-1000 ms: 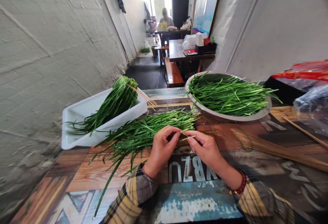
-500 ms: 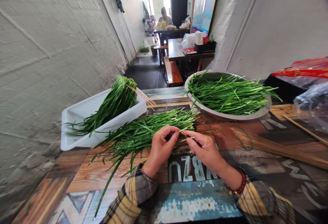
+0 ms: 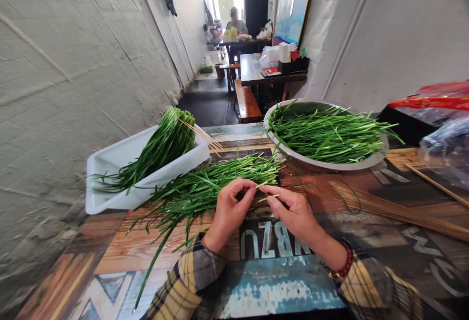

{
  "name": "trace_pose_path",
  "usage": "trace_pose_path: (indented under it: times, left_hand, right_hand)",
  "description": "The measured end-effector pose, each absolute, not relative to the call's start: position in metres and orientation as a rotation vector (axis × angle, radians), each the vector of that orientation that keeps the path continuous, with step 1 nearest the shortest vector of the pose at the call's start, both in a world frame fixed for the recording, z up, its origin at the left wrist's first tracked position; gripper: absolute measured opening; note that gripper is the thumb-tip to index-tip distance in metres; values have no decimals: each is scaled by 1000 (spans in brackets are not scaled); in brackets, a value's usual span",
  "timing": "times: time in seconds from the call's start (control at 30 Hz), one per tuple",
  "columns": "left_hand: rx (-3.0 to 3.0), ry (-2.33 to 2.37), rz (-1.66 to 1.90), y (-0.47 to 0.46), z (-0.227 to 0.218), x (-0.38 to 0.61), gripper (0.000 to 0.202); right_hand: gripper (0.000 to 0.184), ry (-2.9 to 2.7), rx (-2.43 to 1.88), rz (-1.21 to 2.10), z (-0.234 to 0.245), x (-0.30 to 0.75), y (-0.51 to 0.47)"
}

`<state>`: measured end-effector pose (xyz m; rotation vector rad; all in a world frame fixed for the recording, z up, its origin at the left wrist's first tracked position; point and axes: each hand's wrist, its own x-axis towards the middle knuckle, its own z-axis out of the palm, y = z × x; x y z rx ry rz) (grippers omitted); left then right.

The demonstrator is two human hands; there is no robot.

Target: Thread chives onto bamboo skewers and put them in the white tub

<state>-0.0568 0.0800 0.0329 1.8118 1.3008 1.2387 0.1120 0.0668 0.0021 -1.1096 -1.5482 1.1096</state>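
Above the table my left hand (image 3: pixel 233 205) pinches a chive stalk (image 3: pixel 262 184) between thumb and forefinger, its pale cut end pointing right. My right hand (image 3: pixel 295 212), fingertips closed, meets it there on a thin bamboo skewer, mostly hidden by the fingers. A second pale chive end (image 3: pixel 270 197) shows just below, by the right fingertips. Behind both hands lies a loose pile of green chives (image 3: pixel 205 183), with leaves trailing left and cut ends to the right.
A white plastic tub (image 3: pixel 146 178) at left holds a bundle of chives (image 3: pixel 164 149) threaded on skewers (image 3: pixel 205 137). At right stands a metal basin (image 3: pixel 330 166) full of chives. Bamboo skewers (image 3: pixel 395 207) lie on the table. A person (image 3: pixel 236 24) sits at a far table.
Almost nothing differs. Both hands keep their pinch at the same spot, and the view has shifted very slightly.
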Motion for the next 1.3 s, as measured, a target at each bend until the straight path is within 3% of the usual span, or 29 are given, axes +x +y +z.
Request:
trace_pose_path:
  times: [0.8,1.03,1.3]
  left_hand:
    - [1885,1277,1227,80,32,-57,9]
    - [1833,1319,1215,80,30,-56,8]
    - [1929,1232,1195,80,29,-57,10]
  right_hand:
    - [32,-1520,-1110,1138,1,111,68]
    - [51,-1462,-1064,1205,1,111,67]
    - [38,-1512,-1089,1143,2,111,67]
